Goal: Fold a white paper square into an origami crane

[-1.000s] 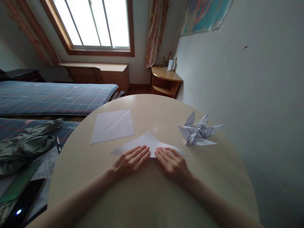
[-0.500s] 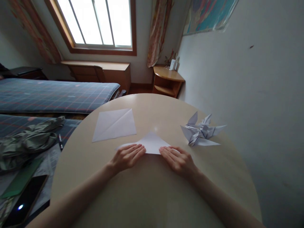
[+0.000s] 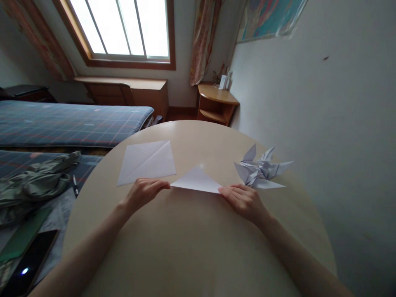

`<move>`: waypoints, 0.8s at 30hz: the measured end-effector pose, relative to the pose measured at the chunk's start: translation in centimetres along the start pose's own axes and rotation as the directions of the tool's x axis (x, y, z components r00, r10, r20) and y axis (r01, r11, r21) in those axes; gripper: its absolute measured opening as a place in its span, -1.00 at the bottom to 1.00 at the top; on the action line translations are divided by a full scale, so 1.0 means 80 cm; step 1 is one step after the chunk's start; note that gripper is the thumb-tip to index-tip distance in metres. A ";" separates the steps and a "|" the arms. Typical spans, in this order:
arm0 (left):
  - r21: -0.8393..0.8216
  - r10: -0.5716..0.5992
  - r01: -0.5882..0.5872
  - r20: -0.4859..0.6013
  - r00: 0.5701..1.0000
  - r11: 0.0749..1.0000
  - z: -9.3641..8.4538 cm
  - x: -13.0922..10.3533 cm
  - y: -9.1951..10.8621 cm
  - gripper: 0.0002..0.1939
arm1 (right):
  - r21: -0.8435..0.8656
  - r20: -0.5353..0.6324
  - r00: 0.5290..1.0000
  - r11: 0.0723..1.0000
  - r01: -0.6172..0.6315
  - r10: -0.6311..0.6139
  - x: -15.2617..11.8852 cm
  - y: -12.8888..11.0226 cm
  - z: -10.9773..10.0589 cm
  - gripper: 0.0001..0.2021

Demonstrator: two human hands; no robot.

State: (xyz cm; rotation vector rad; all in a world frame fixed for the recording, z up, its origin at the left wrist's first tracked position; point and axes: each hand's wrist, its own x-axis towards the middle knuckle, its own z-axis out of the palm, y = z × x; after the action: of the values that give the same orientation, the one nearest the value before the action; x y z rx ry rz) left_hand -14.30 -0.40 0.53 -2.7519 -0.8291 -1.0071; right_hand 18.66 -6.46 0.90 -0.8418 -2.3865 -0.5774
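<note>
A white paper folded into a triangle [image 3: 196, 180] spans the gap between my hands, its point facing away from me and its straight edge towards me. My left hand [image 3: 147, 192] pinches its left corner, fingers pressed together. At the right corner, my right hand [image 3: 243, 199] grips the paper, with the fingers close together. Beyond my left hand lies a flat white sheet [image 3: 148, 161] with a diagonal crease. Several folded paper shapes with pointed wings [image 3: 260, 170] sit in a cluster just beyond my right hand.
The round table [image 3: 198, 243] has a wall close on its right. To the left are a plaid mattress [image 3: 74, 123], a crumpled grey-green cloth [image 3: 34, 185], a pen [image 3: 75, 186], a green folder [image 3: 24, 233] and a dark phone [image 3: 29, 262].
My hands have moved apart from the middle of the straight edge to the triangle's corners. The left hand went from lying flat to pinching, and more of the paper shows.
</note>
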 end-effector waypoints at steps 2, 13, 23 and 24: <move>0.000 -0.044 0.044 -0.002 0.999 0.999 -0.002 -0.004 -0.008 -0.77 | 0.008 -0.030 0.999 1.000 -0.014 0.014 -0.004 0.005 -0.004 -0.83; -0.031 -0.127 0.125 -0.086 0.988 0.992 -0.006 -0.007 -0.021 -0.73 | -0.049 -0.053 0.998 0.999 -0.020 0.017 -0.009 0.018 -0.013 -0.61; -0.046 -0.150 0.146 -0.087 0.985 0.988 -0.004 -0.011 -0.026 -0.74 | -0.063 -0.062 0.998 0.997 -0.032 0.028 -0.018 0.032 -0.022 -0.52; -0.029 -0.153 0.151 -0.098 0.983 0.988 -0.003 -0.012 -0.027 -0.74 | -0.079 -0.080 0.996 0.996 -0.034 0.028 -0.020 0.033 -0.023 -0.53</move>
State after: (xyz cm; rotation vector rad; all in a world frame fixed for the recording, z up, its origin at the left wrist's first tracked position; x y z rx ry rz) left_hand -16.20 0.92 -0.06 -2.6632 -1.0314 -1.1756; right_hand 22.09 -6.25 1.88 -0.8724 -2.2878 -0.6856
